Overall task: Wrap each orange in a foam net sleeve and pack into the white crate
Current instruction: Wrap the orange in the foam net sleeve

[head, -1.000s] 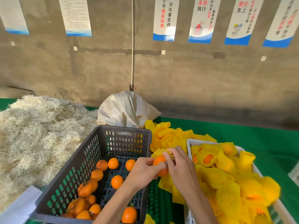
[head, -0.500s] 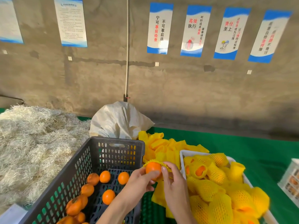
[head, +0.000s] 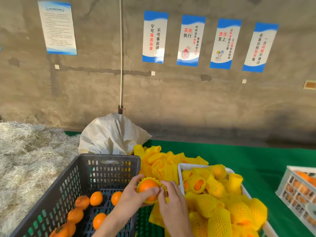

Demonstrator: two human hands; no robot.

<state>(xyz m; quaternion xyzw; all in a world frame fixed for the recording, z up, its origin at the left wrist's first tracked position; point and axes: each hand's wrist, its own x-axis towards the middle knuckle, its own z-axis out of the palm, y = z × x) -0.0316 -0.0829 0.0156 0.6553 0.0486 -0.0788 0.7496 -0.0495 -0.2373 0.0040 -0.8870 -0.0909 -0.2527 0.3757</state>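
Both hands (head: 150,200) on one orange (head: 147,185) — fingers curled around it

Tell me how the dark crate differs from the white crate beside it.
The dark crate is dark grey with slotted walls; the white crate has a pale rim. The dark crate holds bare oranges with floor showing; the white crate is heaped with netted oranges. Both sit open-topped.

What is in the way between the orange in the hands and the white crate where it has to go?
Nothing visible blocks the way. The orange, half in its foam net sleeve, is held by the left hand and right hand just left of the white crate. The crate is heaped with wrapped oranges, so free space is short.
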